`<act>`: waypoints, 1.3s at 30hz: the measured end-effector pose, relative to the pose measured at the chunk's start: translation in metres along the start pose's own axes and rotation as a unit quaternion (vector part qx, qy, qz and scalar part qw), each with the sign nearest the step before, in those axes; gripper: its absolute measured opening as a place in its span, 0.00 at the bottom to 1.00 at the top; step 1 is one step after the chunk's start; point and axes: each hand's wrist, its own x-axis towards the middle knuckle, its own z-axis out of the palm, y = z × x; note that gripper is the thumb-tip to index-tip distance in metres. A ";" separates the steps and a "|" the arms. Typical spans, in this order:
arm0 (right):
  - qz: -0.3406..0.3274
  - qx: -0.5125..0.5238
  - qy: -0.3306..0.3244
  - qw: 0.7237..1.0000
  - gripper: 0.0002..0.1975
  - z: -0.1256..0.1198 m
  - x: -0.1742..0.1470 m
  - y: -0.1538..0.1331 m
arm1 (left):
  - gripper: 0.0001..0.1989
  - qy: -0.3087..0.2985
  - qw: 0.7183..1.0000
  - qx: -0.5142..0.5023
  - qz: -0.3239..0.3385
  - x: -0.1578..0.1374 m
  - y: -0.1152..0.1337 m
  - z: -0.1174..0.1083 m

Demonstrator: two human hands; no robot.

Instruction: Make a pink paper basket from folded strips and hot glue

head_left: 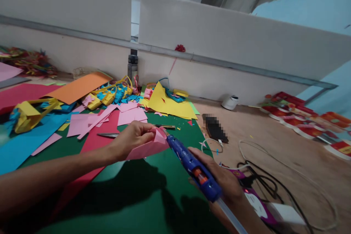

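Note:
Pinched in my left hand is a folded piece of pink paper, held up above the green mat. My right hand grips a blue glue gun, its nozzle pointing up and left at the edge of the pink paper. The nozzle tip meets or nearly meets the paper; I cannot tell which. A clear glue stick sticks out of the gun's back end. Behind my left wrist lie scissors, partly hidden, on a red paper strip.
Pink sheets, yellow paper, orange card and blue paper cover the mat's far and left parts. A bottle stands at the wall. To the right are a phone, cables and a purple power strip.

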 end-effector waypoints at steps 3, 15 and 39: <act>0.009 0.062 -0.036 0.997 0.28 0.000 0.001 0.000 | 0.11 -0.011 1.000 0.017 0.017 -0.001 0.000 0.000; 0.009 0.036 -0.022 0.999 0.29 -0.004 0.001 -0.005 | 0.11 -0.012 0.998 0.047 0.050 -0.002 -0.002 0.001; 0.015 0.012 -0.015 1.000 0.29 -0.002 -0.007 -0.003 | 0.13 -0.017 0.998 0.036 0.052 -0.003 -0.003 0.003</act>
